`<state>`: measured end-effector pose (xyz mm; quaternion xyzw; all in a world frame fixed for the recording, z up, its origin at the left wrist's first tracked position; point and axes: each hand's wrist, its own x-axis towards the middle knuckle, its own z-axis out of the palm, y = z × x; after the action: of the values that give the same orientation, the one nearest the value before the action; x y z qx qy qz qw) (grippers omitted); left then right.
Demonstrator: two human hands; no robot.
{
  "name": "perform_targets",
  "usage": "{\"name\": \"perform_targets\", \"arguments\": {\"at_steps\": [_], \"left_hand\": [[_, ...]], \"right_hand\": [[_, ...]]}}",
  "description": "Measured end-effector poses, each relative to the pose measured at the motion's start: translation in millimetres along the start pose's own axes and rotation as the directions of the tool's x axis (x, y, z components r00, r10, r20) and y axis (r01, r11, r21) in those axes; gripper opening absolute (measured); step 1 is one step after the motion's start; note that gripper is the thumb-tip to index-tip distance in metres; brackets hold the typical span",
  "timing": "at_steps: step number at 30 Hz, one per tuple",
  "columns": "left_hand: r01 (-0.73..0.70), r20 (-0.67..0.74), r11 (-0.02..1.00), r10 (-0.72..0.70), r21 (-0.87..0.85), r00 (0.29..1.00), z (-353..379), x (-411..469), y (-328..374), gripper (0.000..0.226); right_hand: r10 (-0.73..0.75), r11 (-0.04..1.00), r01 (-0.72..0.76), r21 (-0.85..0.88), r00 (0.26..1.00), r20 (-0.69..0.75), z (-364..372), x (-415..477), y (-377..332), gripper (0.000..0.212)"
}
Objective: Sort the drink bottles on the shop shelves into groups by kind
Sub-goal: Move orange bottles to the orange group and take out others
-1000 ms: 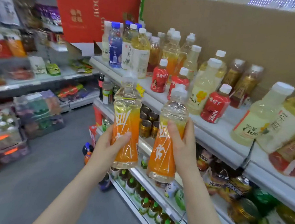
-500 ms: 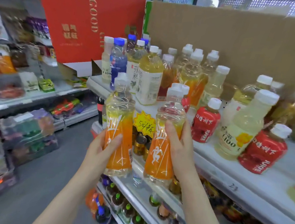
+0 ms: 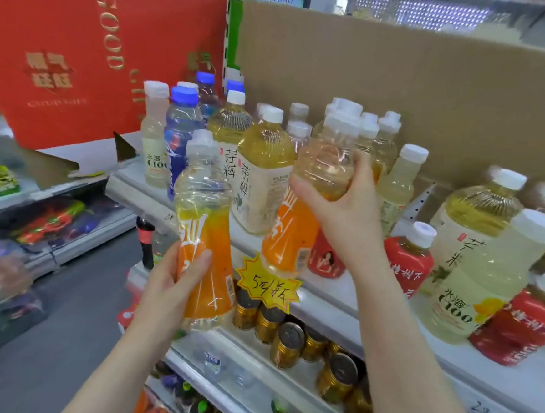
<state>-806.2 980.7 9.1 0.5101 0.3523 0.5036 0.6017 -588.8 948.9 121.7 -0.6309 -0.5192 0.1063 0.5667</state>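
My left hand (image 3: 174, 283) grips the lower part of an orange-labelled drink bottle (image 3: 203, 220), held upright in front of the shelf edge. A second bottle of the same kind (image 3: 295, 234) is in my right hand (image 3: 346, 209), gripped near its clear shoulder, with its base at the front of the top white shelf (image 3: 338, 309). Behind it stand tall yellow tea bottles (image 3: 262, 176), a blue-capped bottle (image 3: 181, 130), pale C100 bottles (image 3: 483, 281) and small red bottles (image 3: 407, 259), all mixed together.
A brown cardboard panel (image 3: 404, 86) backs the top shelf. A yellow star price tag (image 3: 268, 287) hangs on the shelf edge, with gold cans (image 3: 286, 344) on the shelf below. A red gift box (image 3: 81, 44) stands at the left, and the grey aisle floor (image 3: 58, 336) lies beyond.
My right hand has carried its orange bottle up and forward onto the top shelf, shifting its grip up to the shoulder. The left hand's bottle stays in front. The view has moved closer.
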Motion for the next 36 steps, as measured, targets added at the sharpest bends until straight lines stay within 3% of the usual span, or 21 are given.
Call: {"name": "perform_targets", "arguments": {"at_steps": [3,8,13,20,22,24,26,28,29,32,34,36], "left_hand": [[0.006,0.047,1.0,-0.005,-0.026,0.999,-12.2,19.8,7.7,0.093],[0.023,0.121,0.999,-0.02,-0.025,0.992,-28.8,44.7,14.5,0.105],[0.0,0.164,1.0,0.0,0.0,0.987,-31.7,59.3,17.9,0.102],[-0.067,0.241,0.998,0.062,0.012,0.968,-24.2,67.7,18.6,0.088],[-0.091,0.261,0.996,0.081,0.026,0.962,-21.3,70.6,17.5,0.08],[-0.123,0.297,0.991,0.101,0.056,0.949,-15.1,73.6,18.4,0.076],[-0.172,0.333,0.979,0.127,0.108,0.934,-4.5,78.2,20.8,0.067],[-0.238,0.379,0.959,0.164,0.157,0.911,8.6,82.6,24.5,0.063],[-0.262,0.405,0.948,0.171,0.181,0.898,15.2,84.6,26.4,0.061],[-0.317,0.474,0.913,0.168,0.256,0.865,30.6,87.3,34.1,0.051],[-0.393,0.397,0.859,0.252,0.328,0.883,34.1,98.1,39.6,0.062],[-0.392,0.23,0.81,0.321,0.435,0.919,35.7,121.9,39.3,0.081]], "right_hand": [[-0.044,0.952,0.035,-0.303,0.999,-0.022,11.4,18.8,-4.3,0.08],[-0.093,0.7,0.01,-0.714,0.993,-0.077,27.7,42.8,3.5,0.085],[-0.033,0.628,-0.098,-0.772,0.988,-0.152,23.4,65.3,7.1,0.088],[-0.014,0.445,-0.252,-0.86,0.958,-0.288,30.6,70.5,8.0,0.105],[-0.157,0.504,-0.207,-0.838,0.933,-0.325,32.0,61.4,2.8,0.096],[-0.33,0.698,-0.004,-0.716,0.886,-0.326,38.2,44.5,-9.2,0.074],[-0.248,0.875,0.141,-0.464,0.952,-0.179,47.7,27.6,-23.4,0.065],[-0.018,0.969,0.038,-0.244,0.996,0.082,56.1,15.4,-32.3,0.067],[0.036,0.987,-0.014,-0.161,0.99,0.134,56.9,13.8,-30.4,0.063],[0.034,0.995,-0.031,-0.093,0.999,0.023,46.7,15.5,-24.2,0.056],[0.034,0.99,-0.042,-0.138,0.998,-0.055,35.8,12.7,-20.0,0.066],[0.034,0.985,-0.052,-0.162,0.993,-0.113,25.2,8.6,-18.0,0.076]]}}
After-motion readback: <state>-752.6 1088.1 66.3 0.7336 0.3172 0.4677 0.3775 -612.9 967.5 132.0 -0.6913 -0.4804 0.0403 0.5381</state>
